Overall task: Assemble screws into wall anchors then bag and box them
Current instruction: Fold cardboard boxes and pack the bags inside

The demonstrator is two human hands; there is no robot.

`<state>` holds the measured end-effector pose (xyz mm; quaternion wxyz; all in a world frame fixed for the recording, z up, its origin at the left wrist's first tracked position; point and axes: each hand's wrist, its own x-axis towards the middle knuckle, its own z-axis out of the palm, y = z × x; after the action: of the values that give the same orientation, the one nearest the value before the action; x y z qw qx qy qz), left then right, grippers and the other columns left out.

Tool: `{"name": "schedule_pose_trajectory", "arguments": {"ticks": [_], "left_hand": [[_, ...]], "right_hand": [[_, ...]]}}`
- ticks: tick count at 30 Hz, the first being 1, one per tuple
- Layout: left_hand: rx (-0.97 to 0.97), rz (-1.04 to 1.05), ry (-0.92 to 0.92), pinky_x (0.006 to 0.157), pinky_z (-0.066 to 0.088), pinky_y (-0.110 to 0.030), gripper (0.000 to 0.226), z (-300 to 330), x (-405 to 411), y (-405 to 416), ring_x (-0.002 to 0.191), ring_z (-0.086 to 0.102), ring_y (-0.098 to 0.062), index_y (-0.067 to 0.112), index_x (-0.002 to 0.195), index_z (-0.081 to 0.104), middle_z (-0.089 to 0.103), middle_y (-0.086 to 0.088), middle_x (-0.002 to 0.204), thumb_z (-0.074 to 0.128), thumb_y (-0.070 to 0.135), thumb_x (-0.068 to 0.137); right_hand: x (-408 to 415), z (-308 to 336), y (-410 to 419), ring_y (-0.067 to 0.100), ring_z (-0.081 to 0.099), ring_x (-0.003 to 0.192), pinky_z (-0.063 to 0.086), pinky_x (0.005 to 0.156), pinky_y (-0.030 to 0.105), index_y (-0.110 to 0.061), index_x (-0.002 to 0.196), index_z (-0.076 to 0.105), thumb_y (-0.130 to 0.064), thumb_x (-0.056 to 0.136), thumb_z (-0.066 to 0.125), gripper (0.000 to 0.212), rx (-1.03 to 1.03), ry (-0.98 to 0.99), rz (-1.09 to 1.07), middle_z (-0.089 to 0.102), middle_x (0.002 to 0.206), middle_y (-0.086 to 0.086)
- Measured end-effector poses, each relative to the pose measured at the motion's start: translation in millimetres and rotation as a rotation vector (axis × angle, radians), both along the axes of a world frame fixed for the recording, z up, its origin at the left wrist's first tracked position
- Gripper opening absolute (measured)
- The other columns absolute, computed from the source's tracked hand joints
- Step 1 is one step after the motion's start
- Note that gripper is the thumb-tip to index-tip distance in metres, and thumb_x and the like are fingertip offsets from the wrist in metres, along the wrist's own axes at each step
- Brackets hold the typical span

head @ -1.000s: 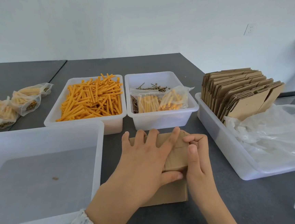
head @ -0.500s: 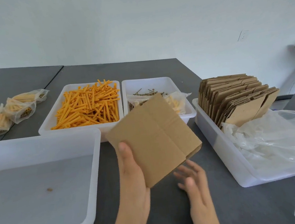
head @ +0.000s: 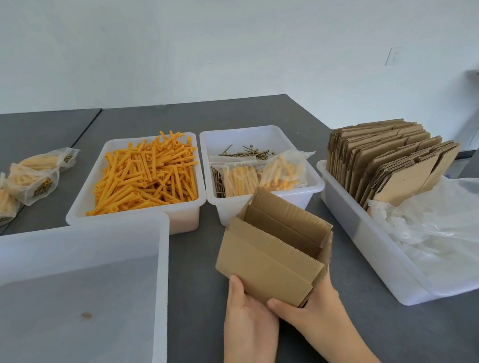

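Cardboard box (head: 270, 254), top flaps open, tilted above the table's (head: 255, 110) near edge. I see both hands beneath it: left hand (head: 248, 316) and right hand (head: 310, 308) gripping its lower corner, thumbs on the front.

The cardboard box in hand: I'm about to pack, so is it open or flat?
Open: the cardboard box is squared up, its hollow inside visible.
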<state>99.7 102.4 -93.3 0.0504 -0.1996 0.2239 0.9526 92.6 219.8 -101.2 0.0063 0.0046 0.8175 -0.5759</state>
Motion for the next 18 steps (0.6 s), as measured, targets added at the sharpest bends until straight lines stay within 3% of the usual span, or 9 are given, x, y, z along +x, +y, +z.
{"name": "schedule_pose_trajectory", "arguments": {"ticks": [4, 6, 9, 12, 14, 15, 17, 18], "left_hand": [[-0.095, -0.05, -0.004, 0.095, 0.048, -0.04, 0.038, -14, 6, -1, 0.114, 0.066, -0.028, 0.005, 0.137, 0.053, 0.068, -0.017, 0.124, 0.034, 0.007, 0.104], [-0.108, -0.104, -0.019, 0.1, 0.044, -0.042, 0.039, -16, 11, -6, 0.119, 0.062, -0.032, 0.002, 0.137, 0.051, 0.069, -0.017, 0.121, 0.034, -0.001, 0.103], [-0.32, -0.093, -0.043, 0.099, 0.041, -0.042, 0.043, -19, 24, -16, 0.123, 0.056, -0.035, 0.004, 0.143, 0.045, 0.067, -0.014, 0.112, 0.039, -0.006, 0.102], [-0.739, 0.045, -0.007, 0.1, 0.04, -0.033, 0.076, -9, 38, -17, 0.115, 0.058, -0.018, 0.025, 0.151, 0.028, 0.056, -0.003, 0.137, 0.06, -0.009, 0.091], [-1.08, -0.045, 0.063, 0.112, 0.033, -0.032, 0.109, -6, 43, -14, 0.135, 0.041, -0.014, 0.045, 0.148, 0.0, 0.021, 0.011, 0.157, 0.079, 0.014, 0.081], [-1.336, -0.131, 0.054, 0.118, 0.024, -0.036, 0.124, -5, 42, -12, 0.147, 0.019, -0.014, 0.05, 0.143, -0.021, -0.002, 0.015, 0.161, 0.082, 0.04, 0.075], [-1.861, -0.242, 0.03, 0.123, 0.006, -0.043, 0.137, 0, 36, -18, 0.146, -0.022, -0.014, 0.047, 0.127, -0.051, -0.039, 0.015, 0.151, 0.063, 0.085, 0.06], [-1.865, -0.224, 0.068, 0.123, 0.004, -0.046, 0.139, 4, 30, -22, 0.147, -0.024, -0.014, 0.05, 0.125, -0.052, -0.039, 0.016, 0.152, 0.061, 0.09, 0.054]], "right_hand": [[-6, 9, 23, -0.005, 0.05, 0.114, 0.036, 0.112, 0.04, -0.036, 0.133, 0.044, -0.062, 0.047, 0.076, 0.096, 0.199, -0.021, 0.052, 0.052, 0.113, -0.039], [-8, 14, 33, -0.003, 0.05, 0.117, 0.034, 0.114, 0.042, -0.037, 0.132, 0.046, -0.065, 0.046, 0.076, 0.095, 0.248, -0.036, 0.095, 0.053, 0.117, -0.035], [-14, 18, 46, 0.005, 0.046, 0.125, 0.03, 0.117, 0.042, -0.05, 0.121, 0.041, -0.066, 0.044, 0.08, 0.088, 0.296, -0.068, 0.157, 0.05, 0.121, -0.033], [-22, 23, 56, 0.001, 0.039, 0.126, 0.024, 0.119, 0.038, -0.057, 0.115, 0.034, -0.066, 0.047, 0.082, 0.084, 0.339, -0.136, 0.264, 0.042, 0.121, -0.04], [-27, 28, 61, 0.003, 0.04, 0.129, 0.026, 0.119, 0.041, -0.053, 0.119, 0.039, -0.06, 0.051, 0.085, 0.083, 0.374, -0.16, 0.326, 0.048, 0.124, -0.034], [-30, 29, 63, 0.005, 0.043, 0.129, 0.028, 0.117, 0.043, -0.049, 0.121, 0.043, -0.056, 0.053, 0.086, 0.081, 0.391, -0.153, 0.349, 0.053, 0.124, -0.029], [-32, 32, 66, 0.008, 0.048, 0.126, 0.031, 0.114, 0.045, -0.042, 0.123, 0.05, -0.05, 0.057, 0.086, 0.076, 0.417, -0.141, 0.394, 0.06, 0.122, -0.022], [-33, 34, 67, 0.01, 0.049, 0.125, 0.032, 0.113, 0.046, -0.04, 0.124, 0.051, -0.048, 0.058, 0.086, 0.075, 0.426, -0.151, 0.409, 0.061, 0.121, -0.021]]}}
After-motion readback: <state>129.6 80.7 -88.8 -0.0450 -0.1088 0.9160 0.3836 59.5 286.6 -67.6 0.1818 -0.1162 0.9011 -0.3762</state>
